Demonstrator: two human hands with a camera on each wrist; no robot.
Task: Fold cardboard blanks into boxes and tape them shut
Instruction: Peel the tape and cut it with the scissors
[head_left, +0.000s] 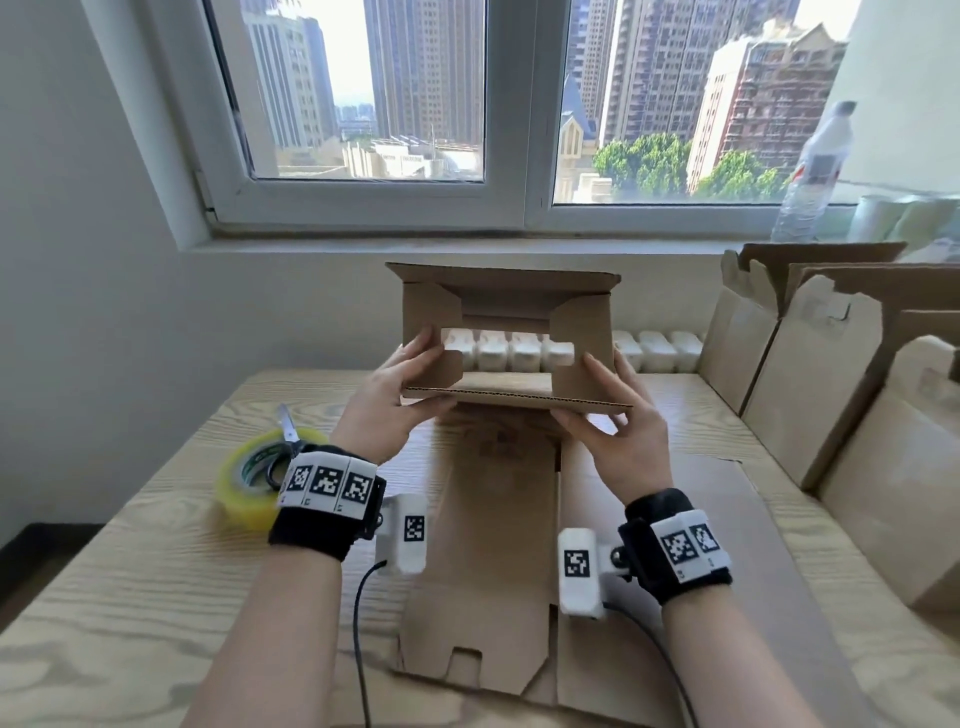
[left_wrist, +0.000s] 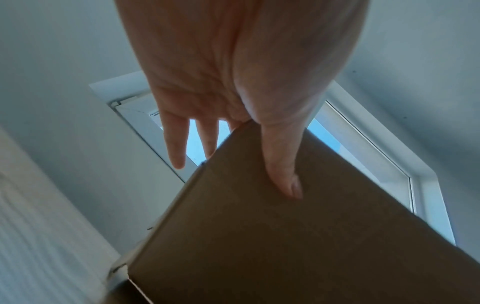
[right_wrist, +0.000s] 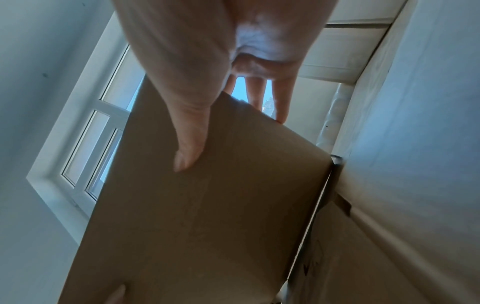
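Head view – both hands (head_left: 387, 400) grip box (head_left: 582, 332)

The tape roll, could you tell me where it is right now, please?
In the head view the tape roll lies on the table at the left, just beyond the left hand's wristband, scissors resting across it.

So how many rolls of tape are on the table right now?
1: a yellowish roll of tape lies on the table just beyond the left hand's wrist, with scissors resting on it. Others may be hidden behind cardboard.
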